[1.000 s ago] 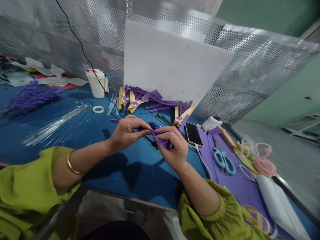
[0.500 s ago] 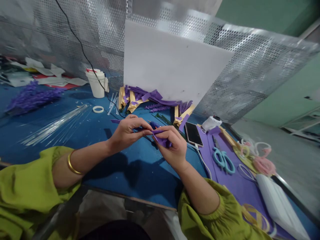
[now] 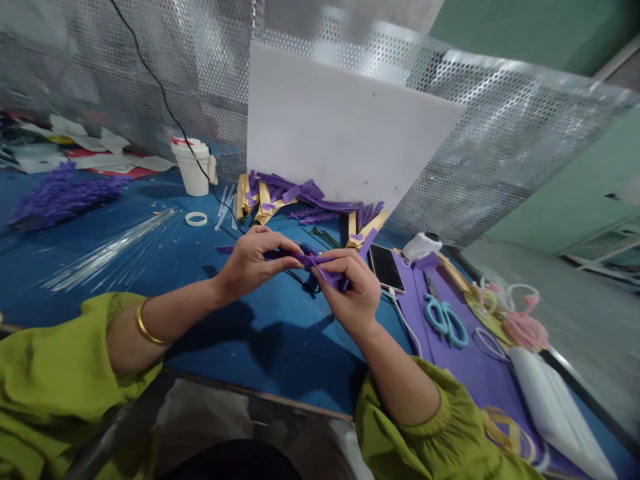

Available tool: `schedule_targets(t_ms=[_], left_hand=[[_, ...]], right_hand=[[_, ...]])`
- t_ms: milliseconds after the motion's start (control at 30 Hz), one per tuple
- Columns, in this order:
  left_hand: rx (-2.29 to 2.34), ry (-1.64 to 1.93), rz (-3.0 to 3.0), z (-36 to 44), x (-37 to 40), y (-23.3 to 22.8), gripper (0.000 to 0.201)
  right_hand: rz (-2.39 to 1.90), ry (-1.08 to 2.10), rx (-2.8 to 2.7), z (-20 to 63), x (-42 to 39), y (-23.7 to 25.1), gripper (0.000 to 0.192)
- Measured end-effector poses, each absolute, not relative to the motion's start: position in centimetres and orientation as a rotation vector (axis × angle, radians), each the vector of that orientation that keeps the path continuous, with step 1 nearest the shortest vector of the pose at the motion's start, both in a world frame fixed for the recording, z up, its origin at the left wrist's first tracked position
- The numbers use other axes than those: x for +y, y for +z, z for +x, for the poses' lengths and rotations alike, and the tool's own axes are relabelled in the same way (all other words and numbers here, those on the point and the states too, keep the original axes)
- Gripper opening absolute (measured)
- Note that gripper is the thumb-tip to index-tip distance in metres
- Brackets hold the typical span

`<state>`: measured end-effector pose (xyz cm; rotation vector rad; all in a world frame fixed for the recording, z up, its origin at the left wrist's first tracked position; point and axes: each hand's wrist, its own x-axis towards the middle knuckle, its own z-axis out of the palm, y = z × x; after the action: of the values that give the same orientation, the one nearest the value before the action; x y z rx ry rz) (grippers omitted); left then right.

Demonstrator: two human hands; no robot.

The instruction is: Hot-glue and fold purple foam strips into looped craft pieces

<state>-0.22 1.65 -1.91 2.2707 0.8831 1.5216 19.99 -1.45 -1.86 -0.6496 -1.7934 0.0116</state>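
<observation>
While a heap of finished purple sprigs [image 3: 63, 193] lies far left on the blue tabletop [image 3: 260, 340], the left hand [image 3: 253, 262] and right hand [image 3: 350, 293] pinch one purple foam strip [image 3: 320, 267] above it, seemingly mid-wrap, with more strips [image 3: 295, 193] unused.

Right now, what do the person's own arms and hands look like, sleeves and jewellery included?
Both arms wear loose yellow-green fabric sleeves gathered at elastic cuffs near the elbows, leaving the forearms bare. The left wrist carries a thin plain gold bangle. The left hand and right hand are ungloved; no rings are discernible.
</observation>
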Motion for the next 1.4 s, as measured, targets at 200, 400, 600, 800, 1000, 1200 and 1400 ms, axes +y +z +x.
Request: schedule_targets(t_ms=[200, 400, 600, 800, 1000, 1200, 1400], left_hand=[[0.943, 1.526, 2.234, -0.3, 2.0, -2.1, 0.028], [0.972, 1.559, 2.184, -0.4, 2.0, -1.9, 0.024], [1.008, 1.55, 2.151, -0.5, 2.4, -2.0, 0.019], [1.049, 1.524, 2.144, -0.4, 2.5, -1.9, 0.02], [1.096, 1.45, 2.101, -0.6, 3.0, -2.0, 0.022], [1.241, 1.316, 2.079, -0.9, 3.8, -2.6, 0.036], [1.174, 1.314, 2.114, -0.8, 3.1, -2.2, 0.039]], right_hand=[[-0.691, 0.006, -1.755, 20.4, -1.3, -1.7, 0.009], [-0.7, -0.008, -1.706, 20.7, -1.1, -1.5, 0.011], [-0.721, 0.075, -1.642, 20.8, -0.7, -1.6, 0.01], [-0.766, 0.159, -1.582, 21.0, -0.2, -1.7, 0.011], [-0.841, 0.221, -1.513, 21.0, 0.1, -1.9, 0.013], [-1.041, 0.464, -1.38, 21.3, 1.6, -3.3, 0.019], [-0.992, 0.507, -1.411, 21.3, 1.3, -2.9, 0.017]])
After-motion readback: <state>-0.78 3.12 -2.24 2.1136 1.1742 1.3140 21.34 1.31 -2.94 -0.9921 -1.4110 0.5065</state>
